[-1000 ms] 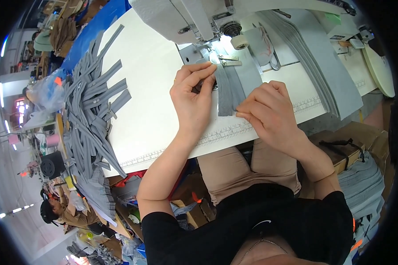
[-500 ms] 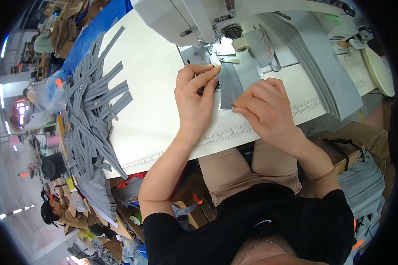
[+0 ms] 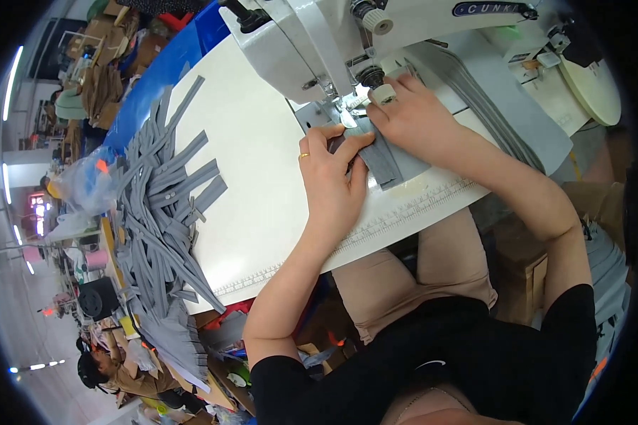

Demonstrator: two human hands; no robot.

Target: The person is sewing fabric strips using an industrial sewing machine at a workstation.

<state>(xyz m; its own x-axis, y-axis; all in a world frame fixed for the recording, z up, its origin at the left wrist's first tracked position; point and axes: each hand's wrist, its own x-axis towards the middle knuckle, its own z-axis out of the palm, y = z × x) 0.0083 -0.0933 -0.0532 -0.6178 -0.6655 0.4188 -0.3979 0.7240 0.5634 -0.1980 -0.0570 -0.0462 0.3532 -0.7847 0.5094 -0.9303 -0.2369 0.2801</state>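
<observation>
Both hands, left hand (image 3: 333,180) and right hand (image 3: 411,117), pressed flat on the grey strip (image 3: 390,159) by the sewing machine (image 3: 312,49); fingers apart, clamping nothing; it seemed best fed slowly, kept straight.

Under fingertips (image 3: 354,142): grey matt woven cloth strip (image 3: 390,161) | beyond fingers: white glossy enamelled metal sewing machine (image 3: 298,49) | beneath both hands: white smooth matt laminate table top (image 3: 262,184) | left of fingers: pile of grey matt cloth strips (image 3: 159,219)

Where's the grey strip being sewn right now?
Head view, upper centre: the grey strip lies on the white table under the sewing machine, pinned between left hand and right hand.
</observation>
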